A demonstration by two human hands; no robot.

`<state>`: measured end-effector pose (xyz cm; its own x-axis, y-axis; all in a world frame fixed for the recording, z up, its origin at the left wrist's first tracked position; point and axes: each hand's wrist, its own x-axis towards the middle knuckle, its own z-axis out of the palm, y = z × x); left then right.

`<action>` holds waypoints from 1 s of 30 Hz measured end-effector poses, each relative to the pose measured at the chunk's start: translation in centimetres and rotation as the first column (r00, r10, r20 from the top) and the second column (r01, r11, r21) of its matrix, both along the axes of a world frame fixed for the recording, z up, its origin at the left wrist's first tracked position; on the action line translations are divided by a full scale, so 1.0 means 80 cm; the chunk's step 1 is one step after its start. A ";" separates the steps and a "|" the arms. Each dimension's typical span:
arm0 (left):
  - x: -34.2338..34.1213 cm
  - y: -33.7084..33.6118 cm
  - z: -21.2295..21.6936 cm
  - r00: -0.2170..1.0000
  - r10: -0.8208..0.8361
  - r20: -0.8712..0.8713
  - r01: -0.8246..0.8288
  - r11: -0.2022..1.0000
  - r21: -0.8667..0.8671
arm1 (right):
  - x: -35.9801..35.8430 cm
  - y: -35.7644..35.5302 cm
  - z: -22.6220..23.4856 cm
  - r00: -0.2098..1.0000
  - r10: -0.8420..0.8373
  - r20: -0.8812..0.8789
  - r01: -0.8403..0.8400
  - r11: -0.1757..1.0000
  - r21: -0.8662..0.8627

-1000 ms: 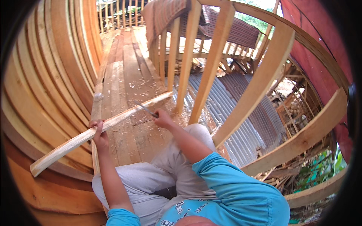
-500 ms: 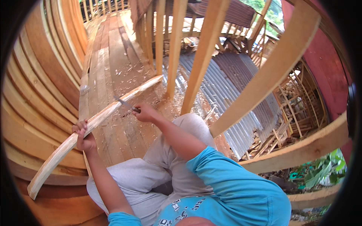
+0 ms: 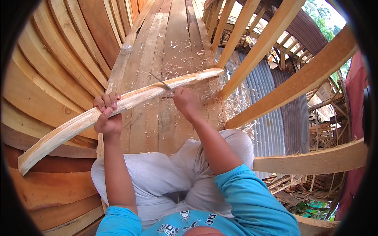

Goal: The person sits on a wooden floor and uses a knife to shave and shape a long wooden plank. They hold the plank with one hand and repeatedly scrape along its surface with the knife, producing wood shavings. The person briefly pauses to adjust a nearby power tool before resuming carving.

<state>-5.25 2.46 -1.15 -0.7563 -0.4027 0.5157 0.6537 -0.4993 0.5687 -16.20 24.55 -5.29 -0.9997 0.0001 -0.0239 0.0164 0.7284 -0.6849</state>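
Observation:
A long pale wooden pole (image 3: 145, 96), stripped of bark, slants across in front of me from the lower left to the railing posts. My left hand (image 3: 108, 114) is wrapped round it left of the middle, fingers over the top and thumb on the near side. In my right hand (image 3: 185, 98) is a knife (image 3: 160, 81), its handle hidden in my closed fist. The narrow blade points up and left, lying across the pole's surface. I sit with my legs folded under the pole, in light grey trousers (image 3: 149, 173).
Curled wood shavings (image 3: 177, 47) litter the plank floor (image 3: 136, 78). Wooden boards (image 3: 59, 78) make a wall on my left. Upright railing posts (image 3: 260, 51) stand on my right, with corrugated metal sheeting (image 3: 265, 106) below. A small clear object (image 3: 126, 48) lies by the wall.
My view has turned, so the scene sits further right. The right hand with the knife has shifted along the pole toward its far end. My left hand keeps its grip.

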 end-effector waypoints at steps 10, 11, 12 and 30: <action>0.005 0.001 0.006 0.999 0.015 0.034 -0.016 1.000 0.021 | -0.037 0.016 -0.022 0.983 -0.122 -0.135 0.139 0.983 0.119; 0.004 0.001 0.007 0.999 0.015 0.033 -0.015 1.000 0.017 | -0.043 0.021 -0.021 0.980 -0.126 -0.155 0.146 0.982 0.121; 0.004 0.001 0.007 0.999 0.014 0.033 -0.015 1.000 0.013 | -0.044 0.021 -0.022 0.979 -0.131 -0.155 0.148 0.984 0.103; 0.003 0.002 0.002 0.999 0.041 0.012 -0.041 0.999 -0.006 | -0.033 0.057 -0.025 0.995 0.084 0.054 -0.077 0.990 -0.117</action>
<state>-5.01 2.65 -1.01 -0.7452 -0.4305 0.5092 0.6667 -0.4688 0.5794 -18.87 29.09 -7.28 -0.9932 -0.0867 -0.0778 0.0034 0.6461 -0.7633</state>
